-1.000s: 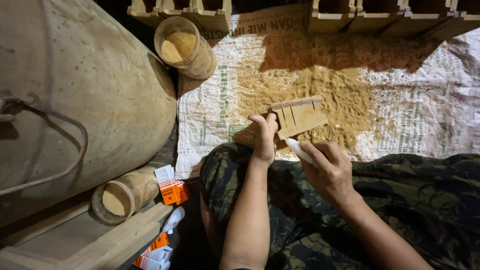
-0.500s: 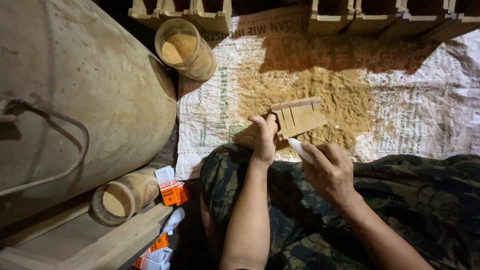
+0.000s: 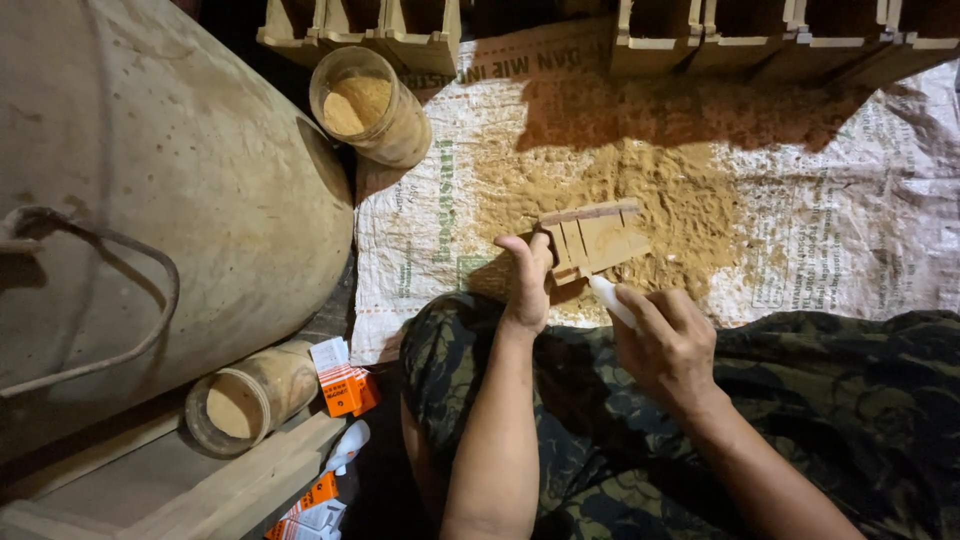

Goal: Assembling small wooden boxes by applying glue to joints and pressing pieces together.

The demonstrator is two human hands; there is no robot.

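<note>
My left hand [image 3: 527, 280] grips the near left corner of a small slatted wooden piece [image 3: 593, 238], holding it over a heap of sawdust [image 3: 640, 190]. Just below and right of the piece, my right hand [image 3: 668, 340] is shut on a small white tube [image 3: 610, 298], its tip pointing at the wood's near edge. Both forearms reach out over my camouflage trousers [image 3: 800, 400]. The sawdust lies on a white woven sack [image 3: 850, 240] spread on the ground.
A large dusty round vessel [image 3: 150, 200] fills the left. A jar of sawdust [image 3: 368, 105] lies at its upper edge, another jar [image 3: 250, 395] below. Wooden frames [image 3: 700, 35] line the far edge. Orange and white packets [image 3: 345, 385] sit by a plank [image 3: 200, 490].
</note>
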